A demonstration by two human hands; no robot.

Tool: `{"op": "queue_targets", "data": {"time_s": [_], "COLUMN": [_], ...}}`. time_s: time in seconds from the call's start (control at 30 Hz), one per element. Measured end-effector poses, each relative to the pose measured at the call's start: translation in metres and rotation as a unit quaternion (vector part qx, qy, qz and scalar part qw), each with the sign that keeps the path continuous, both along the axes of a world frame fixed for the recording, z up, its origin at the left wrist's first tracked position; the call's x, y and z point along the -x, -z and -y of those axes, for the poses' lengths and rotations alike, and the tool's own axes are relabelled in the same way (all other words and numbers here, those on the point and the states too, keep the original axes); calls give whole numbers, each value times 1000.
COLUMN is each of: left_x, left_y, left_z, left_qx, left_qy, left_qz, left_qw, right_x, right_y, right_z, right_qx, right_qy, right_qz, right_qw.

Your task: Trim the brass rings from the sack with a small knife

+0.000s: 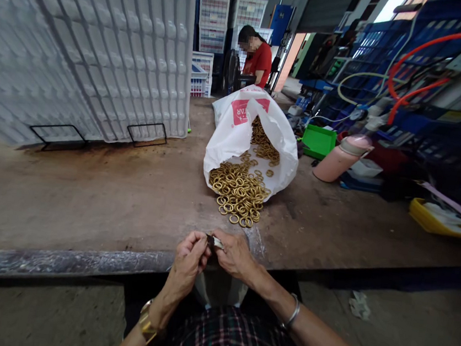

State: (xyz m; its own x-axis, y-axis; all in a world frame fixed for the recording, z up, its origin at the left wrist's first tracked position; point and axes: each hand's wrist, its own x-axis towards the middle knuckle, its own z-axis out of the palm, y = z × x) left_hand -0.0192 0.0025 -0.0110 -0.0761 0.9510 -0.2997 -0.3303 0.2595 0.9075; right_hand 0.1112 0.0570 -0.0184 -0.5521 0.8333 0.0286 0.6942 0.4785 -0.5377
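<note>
My left hand (pixel 189 258) is closed in a pinch, with a small dark piece (pixel 210 240) at its fingertips. Right beside it, my right hand (pixel 234 254) is closed around a small whitish piece (pixel 218 243) that meets the dark one. Both pieces are too small and too covered by fingers for me to name. Just beyond my hands, a heap of brass-coloured rings (pixel 239 190) spills from the mouth of a white plastic sack (pixel 228 139) lying on the table. Beneath my hands, at my lap, a greyish container (pixel 221 288) is partly visible.
White moulded trays (pixel 116 43) stand at the left against black wire stands (pixel 147 133). To the right are a pink bottle (pixel 340 160), a green tray (pixel 319 141) and a yellow tray (pixel 437 219). A person in red (pixel 262 63) sits beyond the wooden table (pixel 127 200).
</note>
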Motion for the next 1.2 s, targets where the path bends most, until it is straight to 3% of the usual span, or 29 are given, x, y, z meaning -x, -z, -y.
{"op": "queue_targets", "data": {"time_s": [0.3,0.43,0.57,0.73,0.9,1.07,1.2], "left_x": [1,0,-3,-3,2,7,12], "left_y": [1,-8,-21,-16,-8,-9,-7], "left_z": [-1,8,16,11,6,5,3], "left_qx": [-16,-22,-18,-4,13,46,65], "left_qy": [-12,18,75,19,-9,-18,-46], "left_qz": [-67,-55,32,167,197,240,291], "left_qw": [998,998,997,986,980,969,953], "right_x": [1,1,-2,-11,-17,-14,-13], "right_y": [-3,-10,-15,-10,-2,-5,-8], "right_z": [0,-5,-9,-14,-25,-21,-13], "right_qx": [-14,6,14,-52,-67,-66,-42], "right_qy": [-31,-27,24,102,152,137,66], "right_qz": [79,127,189,170,207,217,178], "right_qw": [996,991,982,979,964,964,981]}}
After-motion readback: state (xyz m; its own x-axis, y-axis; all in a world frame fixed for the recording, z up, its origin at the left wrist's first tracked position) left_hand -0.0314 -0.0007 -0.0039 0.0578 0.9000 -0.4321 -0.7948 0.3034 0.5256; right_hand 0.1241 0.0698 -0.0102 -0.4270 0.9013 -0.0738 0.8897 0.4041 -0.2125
